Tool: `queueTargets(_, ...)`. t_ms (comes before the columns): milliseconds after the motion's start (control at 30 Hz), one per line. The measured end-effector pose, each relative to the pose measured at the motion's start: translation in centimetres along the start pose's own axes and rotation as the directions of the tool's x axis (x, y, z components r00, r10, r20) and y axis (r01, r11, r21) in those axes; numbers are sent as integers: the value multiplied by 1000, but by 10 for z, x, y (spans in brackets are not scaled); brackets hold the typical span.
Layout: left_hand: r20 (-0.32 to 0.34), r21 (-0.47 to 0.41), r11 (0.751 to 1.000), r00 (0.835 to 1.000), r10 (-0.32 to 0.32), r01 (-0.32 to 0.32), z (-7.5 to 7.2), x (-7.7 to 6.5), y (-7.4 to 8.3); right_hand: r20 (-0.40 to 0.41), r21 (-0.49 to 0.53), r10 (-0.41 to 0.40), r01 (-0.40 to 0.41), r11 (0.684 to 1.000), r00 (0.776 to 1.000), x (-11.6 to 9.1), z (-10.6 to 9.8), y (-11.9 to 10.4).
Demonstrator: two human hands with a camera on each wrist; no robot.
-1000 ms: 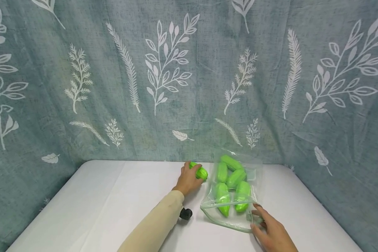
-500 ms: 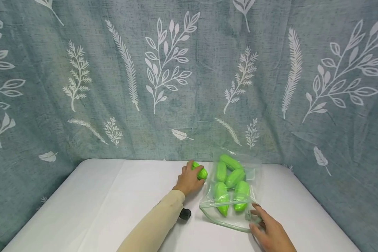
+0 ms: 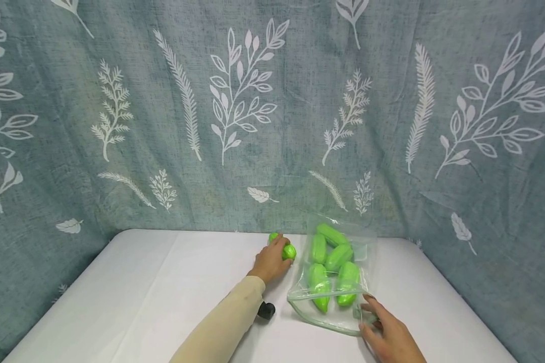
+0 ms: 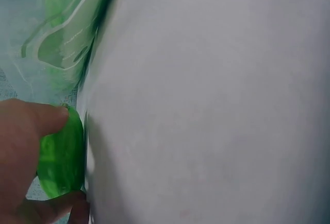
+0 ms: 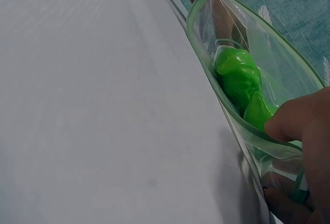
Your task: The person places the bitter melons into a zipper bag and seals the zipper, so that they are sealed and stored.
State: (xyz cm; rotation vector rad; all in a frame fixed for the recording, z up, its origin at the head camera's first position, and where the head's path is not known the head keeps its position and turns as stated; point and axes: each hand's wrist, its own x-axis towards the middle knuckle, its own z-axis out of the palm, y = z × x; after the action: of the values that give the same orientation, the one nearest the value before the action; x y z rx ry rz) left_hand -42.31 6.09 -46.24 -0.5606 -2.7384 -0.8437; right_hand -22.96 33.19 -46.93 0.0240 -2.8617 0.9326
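My left hand [image 3: 270,263] holds a glossy, bright green, cucumber-like vegetable [image 3: 289,252] near the table's far edge. In the left wrist view, thumb and fingers span this ribbed, plump vegetable [image 4: 61,157] at its two ends. To its right lies a clear zip bag [image 3: 368,272], mouth apart and facing me. Several long green vegetables [image 3: 319,282] are inside it, one with a pointed tip. At the mouth's right corner my right hand [image 3: 392,335] pinches the bag's edge. The right wrist view shows its thumb [image 5: 289,123] over the green rim, fingers below it.
Everything lies on a white-covered table [image 3: 163,292]. A blue-green curtain [image 3: 272,151] with white leaf prints hangs behind and along both sides. A small black device [image 3: 266,310] shows under the left sleeve [image 3: 227,317].
My left hand has shifted its hold slightly on the green vegetable, and its far end now shows left of the fingers. The right hand and the bag have stayed nearly still.
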Motion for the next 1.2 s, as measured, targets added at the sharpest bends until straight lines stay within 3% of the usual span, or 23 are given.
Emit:
queueTargets(500,-20,44,999,1000,6,-6,0,-2,-1,-3,-12,3,-3,1000,1000,-1,0,-2)
queueTargets(700,-66,-60,998,998,-13,9,-1,-3,-3,5,-16,6,-6,1000,1000,0,0,-3)
queueTargets(900,-75,-199,979,995,-68,52,-6,-4,-7,13,-22,5,-4,1000,1000,2,0,-1)
queueTargets(1200,-91,-274,961,993,-75,47,-9,-10,-14,13,-17,0,0,1000,1000,2,2,1)
